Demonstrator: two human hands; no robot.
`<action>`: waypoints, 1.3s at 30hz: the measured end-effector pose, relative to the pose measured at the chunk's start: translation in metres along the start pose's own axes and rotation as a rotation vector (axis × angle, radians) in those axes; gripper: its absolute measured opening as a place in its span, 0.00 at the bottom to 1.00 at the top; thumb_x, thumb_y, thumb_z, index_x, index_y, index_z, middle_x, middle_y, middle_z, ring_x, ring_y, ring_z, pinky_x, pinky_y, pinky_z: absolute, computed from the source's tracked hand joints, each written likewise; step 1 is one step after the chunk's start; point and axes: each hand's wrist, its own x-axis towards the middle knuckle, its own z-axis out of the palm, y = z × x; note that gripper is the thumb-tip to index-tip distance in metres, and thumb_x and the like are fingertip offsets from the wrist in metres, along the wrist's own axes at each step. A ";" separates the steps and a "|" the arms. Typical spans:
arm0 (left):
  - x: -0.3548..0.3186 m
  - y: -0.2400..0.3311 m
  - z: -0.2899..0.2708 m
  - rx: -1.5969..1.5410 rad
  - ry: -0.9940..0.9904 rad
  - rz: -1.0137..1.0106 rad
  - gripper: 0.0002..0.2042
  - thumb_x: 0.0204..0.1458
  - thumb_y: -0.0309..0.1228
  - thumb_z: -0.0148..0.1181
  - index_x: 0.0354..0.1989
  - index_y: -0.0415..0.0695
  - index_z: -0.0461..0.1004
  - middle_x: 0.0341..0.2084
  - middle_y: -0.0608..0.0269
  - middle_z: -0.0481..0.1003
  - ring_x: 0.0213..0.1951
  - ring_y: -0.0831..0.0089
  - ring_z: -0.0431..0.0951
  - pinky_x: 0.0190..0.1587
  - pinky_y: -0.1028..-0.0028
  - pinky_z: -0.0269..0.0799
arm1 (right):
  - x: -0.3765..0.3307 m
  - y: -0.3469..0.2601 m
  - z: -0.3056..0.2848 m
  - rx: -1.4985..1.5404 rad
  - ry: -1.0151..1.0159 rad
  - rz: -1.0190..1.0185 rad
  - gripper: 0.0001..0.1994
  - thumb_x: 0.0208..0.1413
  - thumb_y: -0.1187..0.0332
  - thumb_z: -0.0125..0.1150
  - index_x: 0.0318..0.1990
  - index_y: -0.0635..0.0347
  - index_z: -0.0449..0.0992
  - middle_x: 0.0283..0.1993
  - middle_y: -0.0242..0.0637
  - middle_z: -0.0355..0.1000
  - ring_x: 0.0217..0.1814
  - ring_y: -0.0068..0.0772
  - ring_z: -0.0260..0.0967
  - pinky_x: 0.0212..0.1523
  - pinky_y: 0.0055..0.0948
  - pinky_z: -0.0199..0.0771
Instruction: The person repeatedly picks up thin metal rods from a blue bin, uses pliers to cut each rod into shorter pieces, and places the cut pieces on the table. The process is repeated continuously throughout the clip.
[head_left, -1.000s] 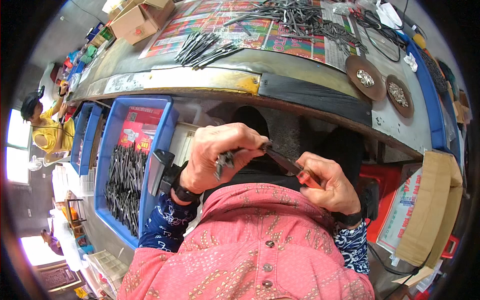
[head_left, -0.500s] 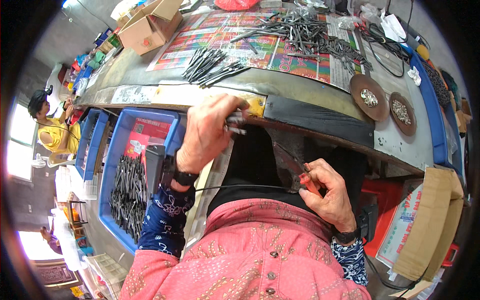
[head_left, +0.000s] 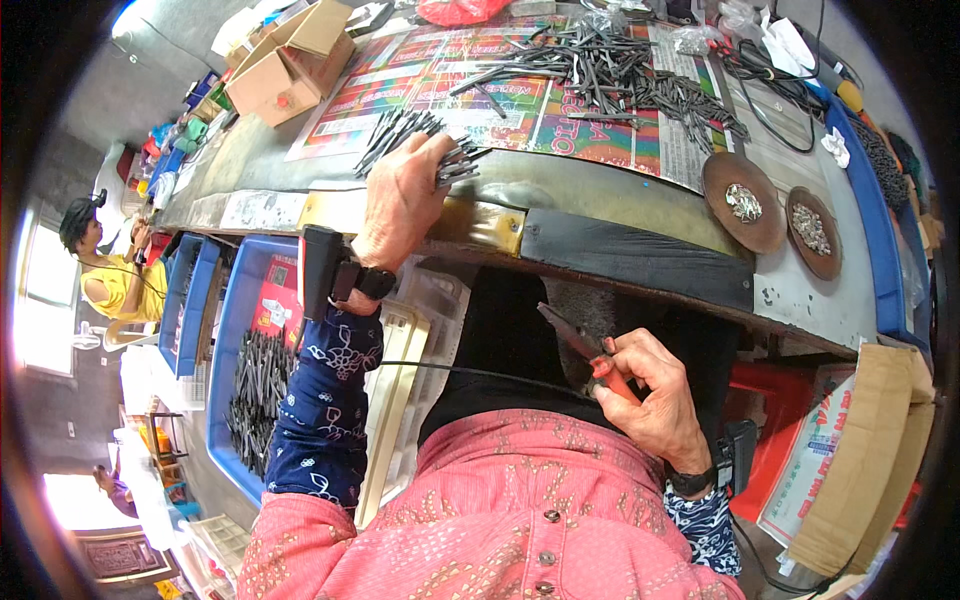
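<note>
My left hand (head_left: 405, 195) reaches onto a small bundle of thin black strips (head_left: 390, 140) near the front edge of the workbench. Its fingers curl down over the strips, and the fingertips are mostly hidden among them. Low in front of my body, my right hand (head_left: 655, 395) grips pliers (head_left: 577, 338) by their red handles. The metal jaws point up and to the left, away from the bench edge, and I see nothing between them.
A larger heap of black strips (head_left: 625, 75) lies on printed sheets at the back. Two brown dishes (head_left: 727, 221) with small metal pieces stand at right. Below left is a blue bin (head_left: 228, 390) of strips. A cardboard box (head_left: 290, 75) sits far left. Another person works beyond.
My left hand has moved up and away from the bench edge onto the strip bundle. Small pieces seen in its fingers before are hidden now. The right hand keeps its grip on the pliers.
</note>
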 end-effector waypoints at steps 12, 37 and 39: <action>0.015 -0.005 0.015 0.167 0.002 0.074 0.06 0.47 0.21 0.59 0.34 0.42 0.72 0.31 0.52 0.72 0.30 0.47 0.76 0.32 0.55 0.72 | 0.005 0.015 0.005 0.012 0.003 -0.062 0.09 0.40 0.78 0.66 0.33 0.65 0.77 0.37 0.43 0.72 0.37 0.37 0.72 0.37 0.30 0.72; -0.063 0.112 -0.046 -1.252 -0.244 -0.562 0.05 0.61 0.27 0.58 0.42 0.40 0.74 0.26 0.66 0.78 0.19 0.89 0.66 0.20 0.87 0.55 | 0.002 -0.022 -0.004 -0.525 0.339 -0.389 0.12 0.38 0.75 0.69 0.33 0.59 0.74 0.39 0.41 0.69 0.38 0.44 0.67 0.37 0.40 0.64; -0.069 0.114 -0.049 -1.432 -0.284 -0.636 0.06 0.61 0.28 0.58 0.43 0.41 0.73 0.26 0.63 0.78 0.18 0.88 0.65 0.19 0.87 0.54 | 0.000 -0.028 -0.005 -0.591 0.334 -0.399 0.12 0.38 0.74 0.69 0.33 0.59 0.75 0.40 0.40 0.69 0.38 0.43 0.67 0.38 0.41 0.63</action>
